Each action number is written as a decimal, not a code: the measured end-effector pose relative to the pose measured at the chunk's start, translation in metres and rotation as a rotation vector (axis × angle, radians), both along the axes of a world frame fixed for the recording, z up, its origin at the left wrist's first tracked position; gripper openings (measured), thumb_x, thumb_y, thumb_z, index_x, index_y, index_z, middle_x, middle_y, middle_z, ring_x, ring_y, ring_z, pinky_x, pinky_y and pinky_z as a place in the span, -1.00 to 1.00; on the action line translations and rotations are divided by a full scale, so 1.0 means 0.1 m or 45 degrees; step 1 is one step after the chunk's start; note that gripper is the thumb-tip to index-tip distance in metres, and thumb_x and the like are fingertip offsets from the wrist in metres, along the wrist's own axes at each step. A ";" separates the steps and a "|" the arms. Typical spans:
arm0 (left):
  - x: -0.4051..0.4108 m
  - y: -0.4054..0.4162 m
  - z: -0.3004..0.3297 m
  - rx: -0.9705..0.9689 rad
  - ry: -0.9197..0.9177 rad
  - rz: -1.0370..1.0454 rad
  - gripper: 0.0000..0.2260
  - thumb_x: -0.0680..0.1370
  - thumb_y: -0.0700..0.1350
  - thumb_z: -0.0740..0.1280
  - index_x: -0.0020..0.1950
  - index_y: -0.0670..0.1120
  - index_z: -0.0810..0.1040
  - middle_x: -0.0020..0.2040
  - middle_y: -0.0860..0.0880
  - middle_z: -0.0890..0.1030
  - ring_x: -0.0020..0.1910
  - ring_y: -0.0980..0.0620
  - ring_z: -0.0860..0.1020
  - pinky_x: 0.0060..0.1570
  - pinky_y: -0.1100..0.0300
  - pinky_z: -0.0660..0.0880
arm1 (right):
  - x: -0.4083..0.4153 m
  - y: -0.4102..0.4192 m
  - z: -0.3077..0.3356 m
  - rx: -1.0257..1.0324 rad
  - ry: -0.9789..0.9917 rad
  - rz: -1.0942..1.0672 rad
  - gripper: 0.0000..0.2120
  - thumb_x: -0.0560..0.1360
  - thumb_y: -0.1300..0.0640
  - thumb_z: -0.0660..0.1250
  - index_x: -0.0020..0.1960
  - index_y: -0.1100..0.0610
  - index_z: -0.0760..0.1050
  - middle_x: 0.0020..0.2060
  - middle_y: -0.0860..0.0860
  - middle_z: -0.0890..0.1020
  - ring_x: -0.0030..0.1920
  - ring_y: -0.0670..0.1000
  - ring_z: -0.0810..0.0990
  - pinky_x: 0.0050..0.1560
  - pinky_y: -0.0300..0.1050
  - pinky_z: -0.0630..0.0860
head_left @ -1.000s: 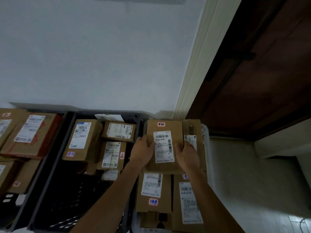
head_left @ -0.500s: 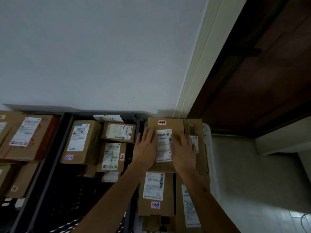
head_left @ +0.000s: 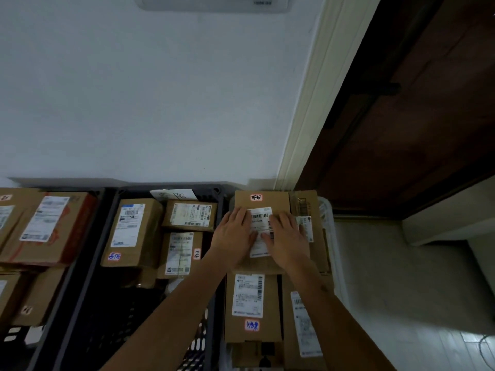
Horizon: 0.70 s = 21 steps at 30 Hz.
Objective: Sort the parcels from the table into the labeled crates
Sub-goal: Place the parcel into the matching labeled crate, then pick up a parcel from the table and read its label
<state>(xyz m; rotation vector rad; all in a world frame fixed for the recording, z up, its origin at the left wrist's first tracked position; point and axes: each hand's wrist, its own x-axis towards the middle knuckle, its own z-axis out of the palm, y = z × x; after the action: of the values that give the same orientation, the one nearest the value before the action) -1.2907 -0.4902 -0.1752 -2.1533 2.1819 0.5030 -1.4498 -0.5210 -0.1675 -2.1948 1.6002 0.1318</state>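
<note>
A flat brown cardboard parcel with a white barcode label and a small handwritten sticker lies on top of other parcels in the white crate at the right. My left hand lies flat on its left half, fingers straight. My right hand presses flat on its right half and covers part of the label. Neither hand grips anything. Two more labelled parcels lie nearer to me in the same crate.
A dark crate in the middle holds several labelled boxes at its far end. Another crate at the left holds an orange-taped box. A white wall stands behind, a dark wooden door at the right, pale floor beside it.
My hands went from gripping the parcel's near edge to lying flat on its top. The parcel has settled onto the stack in the white crate.
</note>
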 end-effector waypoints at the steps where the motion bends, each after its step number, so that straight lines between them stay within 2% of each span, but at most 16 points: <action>1: 0.02 0.00 0.04 -0.009 -0.001 -0.014 -0.44 0.68 0.13 0.10 0.59 -0.14 0.14 0.57 -0.09 0.20 0.59 -0.05 0.10 0.57 0.03 -0.01 | 0.00 0.00 0.03 0.015 0.010 0.005 -0.44 0.65 -0.17 0.16 0.57 0.01 0.17 0.55 0.02 0.19 0.59 0.07 0.08 0.55 0.24 0.13; 4: 0.06 0.01 0.15 0.019 0.009 -0.031 -0.45 0.67 0.10 0.15 0.59 -0.14 0.15 0.58 -0.09 0.17 0.60 -0.06 0.04 0.57 0.01 -0.03 | -0.01 0.01 0.14 0.063 0.012 -0.009 -0.44 0.65 -0.14 0.17 0.57 0.01 0.16 0.52 0.03 0.20 0.58 0.09 0.10 0.54 0.26 0.18; 7: 0.11 0.03 0.31 0.004 0.032 -0.019 -0.48 0.68 0.06 0.14 0.59 -0.12 0.15 0.59 -0.07 0.17 0.61 -0.07 0.02 0.57 0.00 -0.03 | -0.03 0.00 0.34 0.029 -0.031 -0.047 -0.50 0.65 -0.11 0.17 0.53 0.02 0.22 0.49 0.05 0.28 0.54 0.11 0.21 0.51 0.26 0.24; 12: 0.18 0.08 0.72 -0.070 -0.006 -0.045 -0.50 0.70 0.07 0.10 0.56 -0.15 0.18 0.59 -0.13 0.19 0.60 -0.10 0.07 0.58 -0.01 0.01 | -0.05 0.02 0.82 -0.051 0.024 -0.026 -0.56 0.71 -0.04 0.08 0.54 0.10 0.24 0.54 0.08 0.28 0.56 0.11 0.22 0.52 0.11 0.19; 16: 0.23 0.11 1.31 -0.214 -0.082 -0.004 -0.50 0.69 0.05 0.09 0.56 -0.17 0.18 0.60 -0.15 0.18 0.59 -0.10 0.12 0.55 0.01 0.06 | 0.02 0.00 1.38 -0.185 0.049 0.137 -0.63 0.70 0.02 0.08 0.45 0.14 0.32 0.39 0.08 0.42 0.40 0.09 0.37 0.36 0.05 0.34; 21: 0.35 0.33 2.28 -0.356 -0.143 0.169 -0.49 0.70 0.05 0.10 0.58 -0.16 0.17 0.61 -0.12 0.18 0.59 -0.07 0.13 0.54 0.04 0.07 | 0.15 -0.07 2.24 -0.339 -0.028 0.316 -0.57 0.70 0.01 0.07 0.48 0.21 0.30 0.42 0.16 0.42 0.43 0.14 0.34 0.35 0.07 0.39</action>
<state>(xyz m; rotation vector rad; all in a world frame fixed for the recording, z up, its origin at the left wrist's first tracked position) -1.2561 -0.4568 0.0532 -2.4078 2.1705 0.0786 -1.4349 -0.5275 0.0567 -2.5846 1.3954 -0.0367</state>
